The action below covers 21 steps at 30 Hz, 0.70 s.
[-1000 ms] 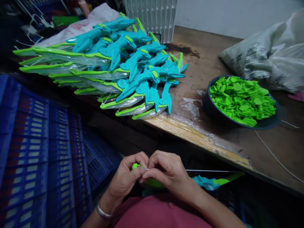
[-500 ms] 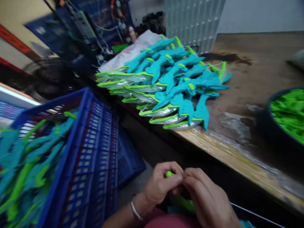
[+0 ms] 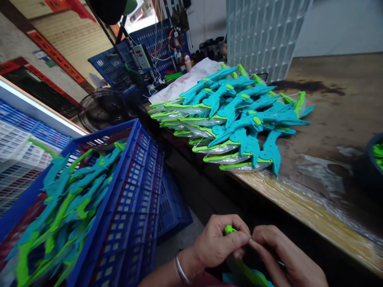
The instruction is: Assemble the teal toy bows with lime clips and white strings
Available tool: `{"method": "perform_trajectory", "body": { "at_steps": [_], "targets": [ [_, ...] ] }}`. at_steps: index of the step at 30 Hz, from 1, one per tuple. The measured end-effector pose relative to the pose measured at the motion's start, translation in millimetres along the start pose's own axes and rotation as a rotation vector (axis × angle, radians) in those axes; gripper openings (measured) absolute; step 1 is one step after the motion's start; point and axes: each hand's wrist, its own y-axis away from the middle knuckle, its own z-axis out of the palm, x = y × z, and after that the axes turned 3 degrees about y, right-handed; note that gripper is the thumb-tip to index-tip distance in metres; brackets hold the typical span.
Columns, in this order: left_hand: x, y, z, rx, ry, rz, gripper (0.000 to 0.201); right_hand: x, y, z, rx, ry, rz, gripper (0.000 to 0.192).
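Note:
My left hand (image 3: 223,241), a metal bangle on its wrist, is closed around a lime-green plastic part (image 3: 229,230) whose tip shows between thumb and forefinger. My right hand (image 3: 279,251) is closed in a pinch, its fingertips meeting the left ones. Whatever lies between those fingertips is too small to make out. Below both hands, partly hidden, shows a teal-and-green plastic piece (image 3: 254,275) near my lap. On the table to the front lies a pile of teal plastic toys (image 3: 239,107) with lime-green arms, clear film and thin white strings.
A blue crate (image 3: 119,199) full of similar teal and green pieces stands at the left. The wooden table's edge (image 3: 287,199) runs diagonally beyond my hands. A dark tub (image 3: 371,171) of green parts sits at right. A fan (image 3: 101,109) stands behind the crate.
The view has swung left and up, so the scene sits farther right and more of the crate shows. My hands keep their fingertips together, now with a slight gap higher up.

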Motion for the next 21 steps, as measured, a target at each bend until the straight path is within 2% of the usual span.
{"method": "perform_trajectory", "body": {
  "at_steps": [3,9,13,17,21],
  "targets": [
    [-1.8,1.1,1.2,-0.012,0.029,-0.019,0.037,5.8,7.9,2.0,0.032,0.066,-0.108,0.015],
    [-8.9,3.4,3.1,0.009,0.191,-0.046,0.04,17.0,23.3,9.4,0.099,0.285,-0.354,0.032],
    [-10.7,5.2,2.2,0.023,0.175,-0.049,0.042,19.1,25.9,12.9,0.116,0.45,-0.454,0.028],
    [-11.0,5.9,0.7,0.06,0.168,-0.028,0.042,15.5,22.0,12.8,0.089,0.572,-0.471,0.02],
    [-11.1,9.1,-0.7,0.09,0.117,-0.012,0.041,1.4,17.8,14.7,0.139,0.499,-0.345,0.012]
  ]
}}
